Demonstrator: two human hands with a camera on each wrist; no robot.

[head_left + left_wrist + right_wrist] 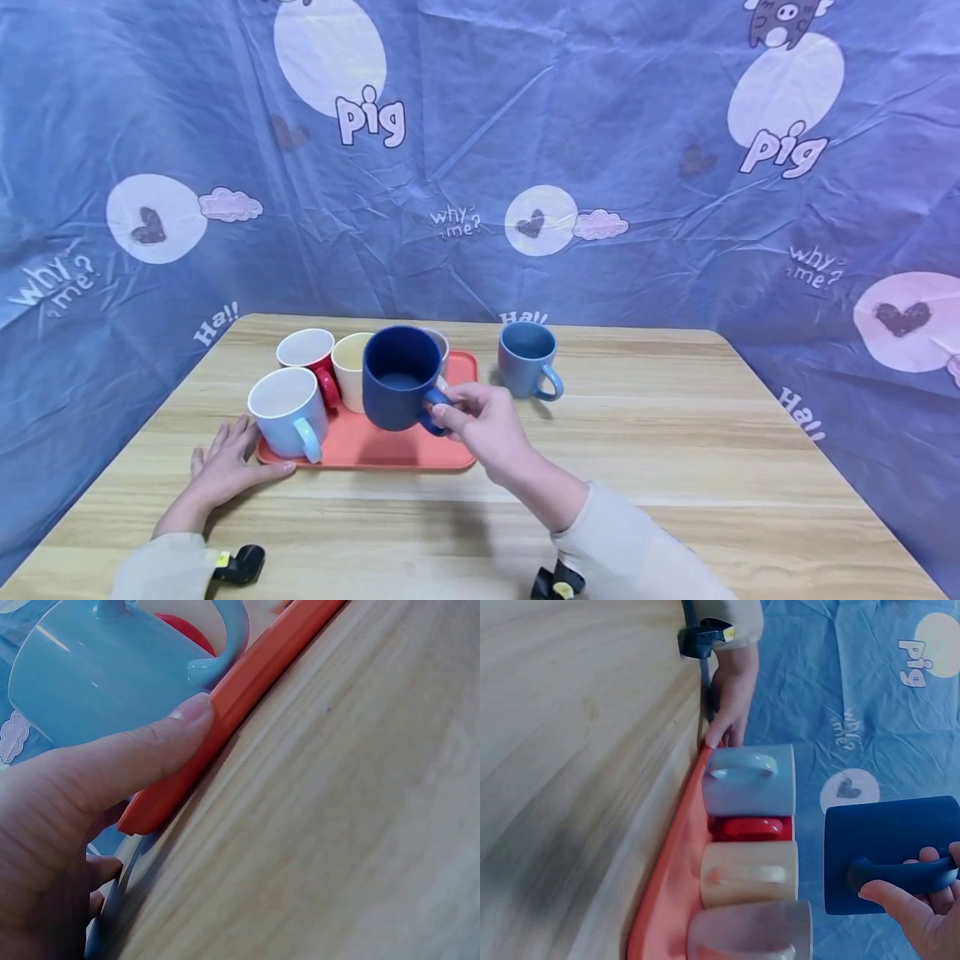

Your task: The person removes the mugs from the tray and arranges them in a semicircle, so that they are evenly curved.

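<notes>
My right hand (491, 429) grips the handle of a dark blue mug (386, 404), held upright above the coral tray (390, 450). My left hand (228, 467) rests at the tray's front left corner, fingers spread; its thumb touches the rim in the left wrist view. Nearest to it on the tray is a light blue mug (292, 425). Behind that stands a red mug (324, 375) with a white inside. A cream mug (347, 383) comes after it, and a pale greyish mug (750, 930) is partly hidden by the dark blue one in the head view.
A grey-blue mug (521, 367) stands on the wooden table (675, 450), right of the tray, handle towards the front right. Blue printed cloth (465, 150) hangs behind and beside the table. Black wrist devices (243, 565) sit near both sleeves.
</notes>
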